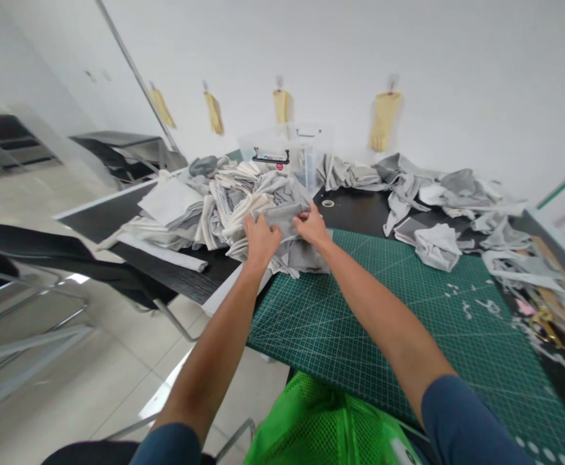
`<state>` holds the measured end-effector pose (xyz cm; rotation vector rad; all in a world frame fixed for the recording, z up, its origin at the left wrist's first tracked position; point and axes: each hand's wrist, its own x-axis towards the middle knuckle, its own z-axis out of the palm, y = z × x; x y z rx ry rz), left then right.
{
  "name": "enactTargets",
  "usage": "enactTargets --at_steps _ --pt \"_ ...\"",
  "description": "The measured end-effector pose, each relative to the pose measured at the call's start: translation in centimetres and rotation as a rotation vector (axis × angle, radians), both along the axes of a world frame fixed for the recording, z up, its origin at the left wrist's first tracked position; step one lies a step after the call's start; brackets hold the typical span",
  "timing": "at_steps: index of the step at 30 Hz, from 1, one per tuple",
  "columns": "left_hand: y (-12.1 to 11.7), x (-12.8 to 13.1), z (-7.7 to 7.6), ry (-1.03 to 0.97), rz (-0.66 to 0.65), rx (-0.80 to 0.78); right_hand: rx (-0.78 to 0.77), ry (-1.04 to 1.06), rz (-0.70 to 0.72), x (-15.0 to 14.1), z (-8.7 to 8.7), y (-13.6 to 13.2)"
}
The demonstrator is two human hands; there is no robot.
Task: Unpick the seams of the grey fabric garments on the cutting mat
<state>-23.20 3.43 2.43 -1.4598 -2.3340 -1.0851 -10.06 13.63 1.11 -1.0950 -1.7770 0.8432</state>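
Both arms reach forward to a grey piece of fabric (282, 214) at the near right side of a large fabric pile (236, 194). My left hand (261, 237) grips its left end, fingers curled over the edge. At the right end, my right hand (311, 225) pinches the same piece between thumb and fingers. More grey cloth (306, 256) hangs below it onto the green cutting mat (359, 303). The undersides of the fingers are hidden by the fabric.
Behind the pile stands a clear plastic box (282, 145). Loose grey scraps (437, 245) and gold-handled scissors (548, 328) lie to the right. A black chair (79, 261) is at the left, and a green mesh bag (330, 426) is below the mat's edge. Yellow gloves (385, 119) hang on the wall.
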Motion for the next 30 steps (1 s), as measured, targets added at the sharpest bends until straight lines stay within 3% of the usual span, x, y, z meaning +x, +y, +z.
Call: enactTargets --at_steps 5,9,14,21,25,30 --pt "-0.5 1.3 -1.2 0.141 0.092 -0.141 -0.018 -0.078 0.119 -1.7 -0.6 -0.8" --pt "-0.7 2.3 -0.7 0.192 0.085 -0.150 0.028 -0.121 0.073 -0.1 -0.7 -1.0" --pt "-0.9 4.5 0.5 0.239 0.045 -0.076 0.129 -0.287 -0.069 4.3 -1.2 -1.3" --pt "-0.7 10.0 0.7 0.361 -0.096 0.015 0.081 -0.537 -0.173 12.0 -3.2 -3.7" --pt "-0.2 13.4 0.0 0.336 -0.239 -0.039 0.025 -0.610 -0.236 15.9 -4.3 -5.0" --pt "0.8 17.2 -2.3 0.347 -0.331 -0.146 -0.065 -0.670 -0.345 20.7 -5.4 -6.3"
